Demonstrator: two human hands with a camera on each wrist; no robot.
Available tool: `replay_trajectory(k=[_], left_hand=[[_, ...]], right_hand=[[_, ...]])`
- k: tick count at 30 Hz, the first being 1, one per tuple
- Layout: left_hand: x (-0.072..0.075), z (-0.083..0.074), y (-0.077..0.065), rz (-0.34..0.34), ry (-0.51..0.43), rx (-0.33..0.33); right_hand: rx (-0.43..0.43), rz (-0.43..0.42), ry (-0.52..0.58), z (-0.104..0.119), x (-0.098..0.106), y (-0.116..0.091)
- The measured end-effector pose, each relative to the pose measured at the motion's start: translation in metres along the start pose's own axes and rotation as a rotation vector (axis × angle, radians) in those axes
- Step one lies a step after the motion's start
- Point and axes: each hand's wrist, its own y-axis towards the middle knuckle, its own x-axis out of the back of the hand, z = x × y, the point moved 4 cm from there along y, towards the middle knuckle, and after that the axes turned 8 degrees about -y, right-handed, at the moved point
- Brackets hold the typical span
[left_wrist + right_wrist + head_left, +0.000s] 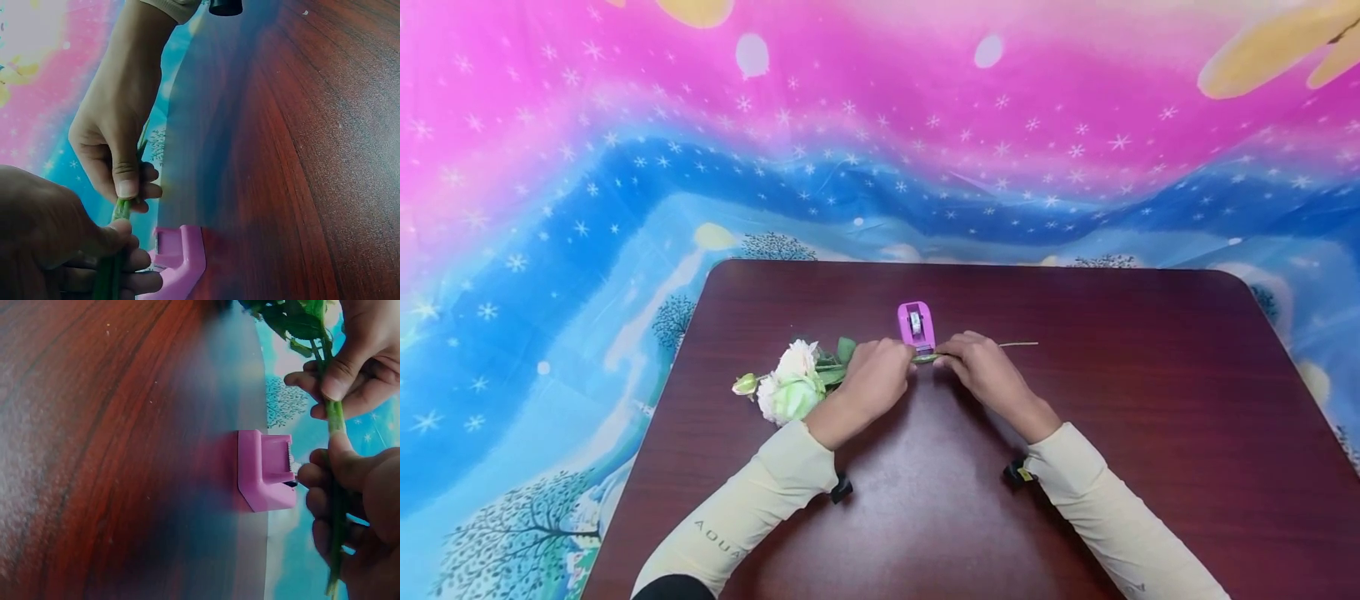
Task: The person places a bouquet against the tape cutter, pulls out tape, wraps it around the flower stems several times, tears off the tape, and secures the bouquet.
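A bunch of artificial flowers with pale cream and greenish heads lies to the left, its green stems running through both hands. My left hand pinches the stems between thumb and fingers, just below the leaves. Close beside it, my right hand grips the lower stems, thumb on top and fingers curled beneath. A short length with a pale, shiny band shows between the two thumbs. One thin stem end sticks out past the right hand. Just beyond the hands stands a pink tape dispenser with a roll in it.
The dark red-brown table has rounded far corners. Behind it hangs a pink and blue printed cloth. Small black devices are worn at both wrists, under the cream sleeves.
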Motion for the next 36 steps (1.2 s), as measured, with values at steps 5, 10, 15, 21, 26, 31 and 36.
replay_trajectory(k=[5, 10, 15, 21, 26, 31, 36], left_hand=[[0.0, 0.0008, -0.0008, -0.051, 0.032, -0.016], [-0.0002, 0.0002, -0.0017, -0.062, 0.032, -0.026], [-0.0004, -0.0008, -0.0026, -0.06, 0.008, -0.037], [-0.0011, -0.0009, -0.0012, -0.015, -0.017, -0.04], [-0.0018, 0.0002, -0.0001, 0.045, -0.027, -0.017], [-0.0027, 0.0018, 0.0002, 0.037, -0.007, -0.004], [-0.0064, 0.0026, 0.0, 0.023, 0.003, -0.008]], right_hand=[[-0.078, 0.092, 0.018, -0.0031, -0.0016, 0.0002], [-0.049, 0.08, 0.007, -0.0031, 0.0, 0.0002], [0.007, 0.002, -0.012, -0.0017, 0.0024, -0.0005], [0.052, -0.075, -0.028, -0.0021, 0.0025, -0.0019], [0.035, -0.094, -0.04, -0.0009, 0.0005, -0.0018], [-0.028, -0.018, -0.034, -0.0007, -0.0025, 0.0], [-0.069, 0.062, -0.024, -0.0021, -0.0035, 0.002]])
